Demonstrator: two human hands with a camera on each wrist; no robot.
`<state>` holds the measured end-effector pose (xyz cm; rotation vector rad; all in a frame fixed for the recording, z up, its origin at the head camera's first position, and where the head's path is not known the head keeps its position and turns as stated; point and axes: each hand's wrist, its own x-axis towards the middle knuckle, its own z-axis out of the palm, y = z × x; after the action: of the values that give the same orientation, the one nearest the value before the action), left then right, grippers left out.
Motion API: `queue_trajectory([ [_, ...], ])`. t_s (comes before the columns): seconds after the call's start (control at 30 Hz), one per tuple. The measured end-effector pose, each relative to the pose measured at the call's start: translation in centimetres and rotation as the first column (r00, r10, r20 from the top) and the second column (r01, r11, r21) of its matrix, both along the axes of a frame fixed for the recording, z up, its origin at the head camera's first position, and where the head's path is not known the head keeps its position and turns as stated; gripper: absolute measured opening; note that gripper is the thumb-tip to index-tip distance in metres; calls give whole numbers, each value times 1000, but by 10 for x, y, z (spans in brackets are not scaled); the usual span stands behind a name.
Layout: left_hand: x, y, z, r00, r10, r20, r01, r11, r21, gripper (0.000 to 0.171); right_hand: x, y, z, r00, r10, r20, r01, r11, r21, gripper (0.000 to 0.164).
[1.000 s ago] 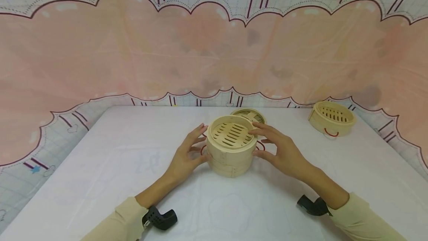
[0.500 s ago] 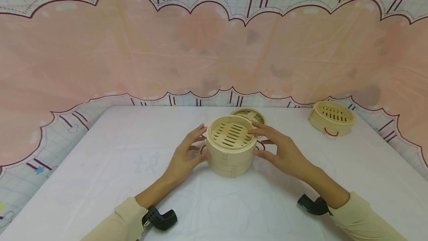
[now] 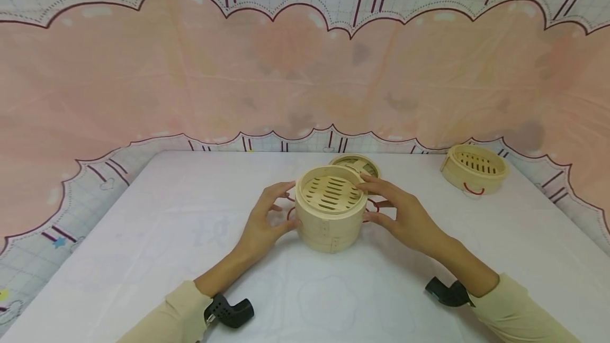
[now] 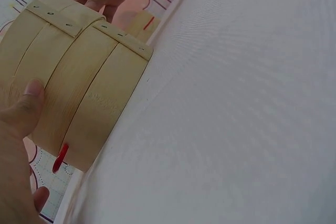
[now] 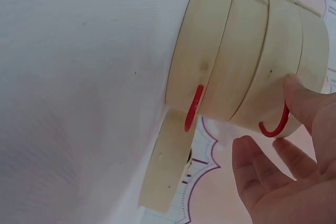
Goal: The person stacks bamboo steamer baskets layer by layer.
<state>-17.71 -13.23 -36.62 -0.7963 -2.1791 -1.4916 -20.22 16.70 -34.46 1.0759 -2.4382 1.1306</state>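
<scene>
Two stacked bamboo steamer baskets [image 3: 330, 229] stand upright on the white table, with a slatted base showing inside the upper one. My left hand [image 3: 261, 226] holds the stack's left side, its thumb [image 4: 30, 103] lying on the upper basket's wall and its index finger up at the rim. On the opposite side, my right hand [image 3: 404, 215] holds the upper basket, thumb [image 5: 302, 95] against the wall and a finger over the rim. A red handle loop [image 5: 278, 124] hangs between that thumb and the other fingers. The far side of the stack is hidden.
Right behind the stack lies a round bamboo piece [image 3: 353, 160] with crossing strips, partly hidden. Another steamer basket [image 3: 472, 180] with a red handle sits at the table's back right. A patterned cloth [image 3: 267, 83] hangs behind the white tabletop [image 3: 200, 279].
The left index finger has come down slightly at the rim. The stack and the right hand stay nearly where they were, and the whole view has shifted a little.
</scene>
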Motion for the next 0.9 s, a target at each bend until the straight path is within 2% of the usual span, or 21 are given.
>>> queue_trajectory([
  [0.3, 0, 1, -2, 999, 38, -26, -38, 999, -1, 69, -2, 2, -1, 1000, 2, -12, -2, 1000, 11, 61],
  [0.53, 0, 1, -3, 999, 25, 36, -26, 999, 21, 68, -3, 3, -3, 1000, -6, -4, 6, 1000, 29, 62],
  [0.9, 0, 1, -3, 1000, 19, 20, -19, 1000, 10, 63, -3, 3, -6, 1000, -11, -10, 12, 1000, 18, 62],
])
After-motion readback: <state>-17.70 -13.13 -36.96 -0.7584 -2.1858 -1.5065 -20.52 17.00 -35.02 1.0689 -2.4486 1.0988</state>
